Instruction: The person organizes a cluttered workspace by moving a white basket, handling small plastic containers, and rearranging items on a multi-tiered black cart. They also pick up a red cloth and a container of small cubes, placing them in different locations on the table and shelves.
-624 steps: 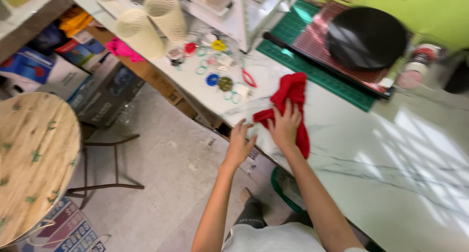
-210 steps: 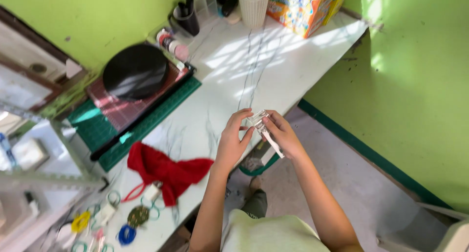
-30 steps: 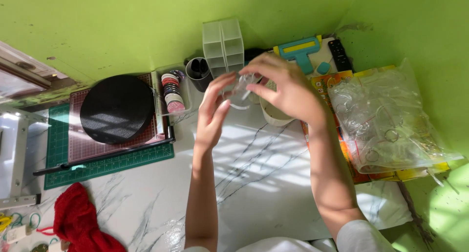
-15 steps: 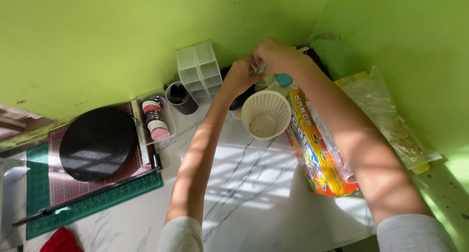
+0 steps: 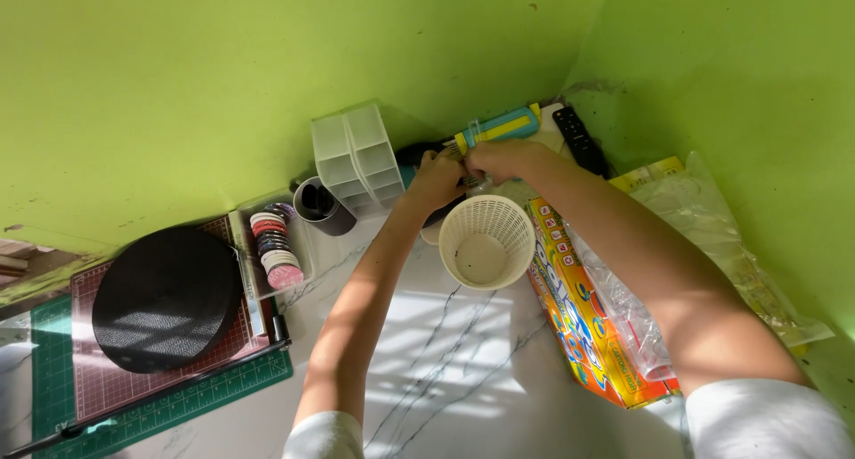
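Both my arms reach to the far corner of the white marbled table (image 5: 445, 370). My left hand (image 5: 434, 176) and my right hand (image 5: 503, 161) meet there, fingers closed together on a small clear object (image 5: 473, 183) that is mostly hidden between them. They hover just above the rim of a white mesh basket (image 5: 486, 243), which stands upright and looks empty. A teal and yellow hand tool (image 5: 499, 126) lies against the green wall right behind my fingers.
A clear compartment organiser (image 5: 356, 156), a dark cup (image 5: 321, 208) and a tray of round discs (image 5: 272, 245) stand left of my hands. A black round disc (image 5: 165, 299) lies on a cutting mat (image 5: 178, 397). A colourful box (image 5: 579, 325), plastic bag (image 5: 695, 236) and black remote (image 5: 581, 140) sit right.
My hands have carried the small clear object from above the table's middle toward the far corner, and now sit lower, just behind the white basket. The view has tilted toward the wall.
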